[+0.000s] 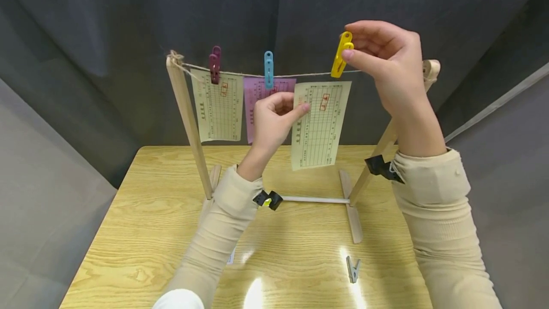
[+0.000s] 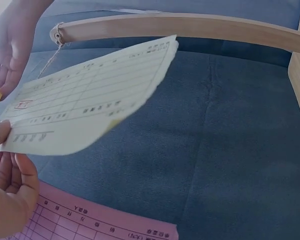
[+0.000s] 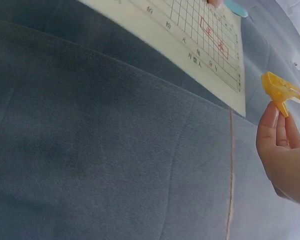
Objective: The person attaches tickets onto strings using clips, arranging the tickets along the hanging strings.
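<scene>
My left hand [image 1: 274, 120] pinches the left edge of a pale yellow-green printed form [image 1: 319, 128], near its top corner. The form hangs just below a string [image 1: 310, 75] and carries a red stamp. Up at the string, to the right, my right hand [image 1: 388, 58] pinches a yellow clothespin [image 1: 341, 55] between thumb and fingers. The clothespin's tip is near the string above the form's top edge; whether it touches the string I cannot tell. In the right wrist view the yellow clothespin [image 3: 279, 91] is apart from the paper.
A maroon clothespin [image 1: 215, 65] holds another pale form [image 1: 218, 108] on the string; a blue one [image 1: 269, 69] holds a purple form [image 1: 250, 104], partly hidden by my left hand. Wooden posts [image 1: 188, 120] carry the string. A grey clothespin [image 1: 353, 269] lies on the table [image 1: 141, 232].
</scene>
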The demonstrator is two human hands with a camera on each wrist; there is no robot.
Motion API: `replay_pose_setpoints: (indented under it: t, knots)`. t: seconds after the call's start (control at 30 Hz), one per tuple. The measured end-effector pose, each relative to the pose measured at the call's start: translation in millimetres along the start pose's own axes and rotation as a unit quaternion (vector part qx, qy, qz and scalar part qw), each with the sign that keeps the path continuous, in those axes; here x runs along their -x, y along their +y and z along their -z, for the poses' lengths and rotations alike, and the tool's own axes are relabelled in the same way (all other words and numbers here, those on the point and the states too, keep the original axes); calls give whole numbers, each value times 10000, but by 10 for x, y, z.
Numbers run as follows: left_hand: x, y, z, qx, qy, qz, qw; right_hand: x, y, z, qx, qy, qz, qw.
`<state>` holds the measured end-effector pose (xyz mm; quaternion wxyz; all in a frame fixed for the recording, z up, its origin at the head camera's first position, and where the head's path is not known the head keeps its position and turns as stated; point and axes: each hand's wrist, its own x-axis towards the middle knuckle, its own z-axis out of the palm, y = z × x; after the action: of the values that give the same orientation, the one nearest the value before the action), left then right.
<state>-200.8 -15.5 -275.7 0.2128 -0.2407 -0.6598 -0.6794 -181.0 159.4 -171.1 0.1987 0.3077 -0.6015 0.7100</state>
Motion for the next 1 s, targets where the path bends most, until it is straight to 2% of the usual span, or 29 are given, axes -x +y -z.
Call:
replay_pose_setpoints:
  t: [0.1, 0.27, 0.63, 1.0]
  knots:
    - [-17, -18, 0, 80, -7, 95, 9999, -54, 42, -21, 216, -123, 31, 9997]
    - [-35, -46, 3, 228, 10, 234, 9995, -116, 89, -34, 191, -198, -241, 9993]
    - [-65, -81, -11, 464, 184, 373, 9981, -194, 113, -41, -155, 273, -490, 9983]
    - [-68, -57, -34, 732, 317, 643, 9947, -270, 152, -68, -331, 381, -595, 9970]
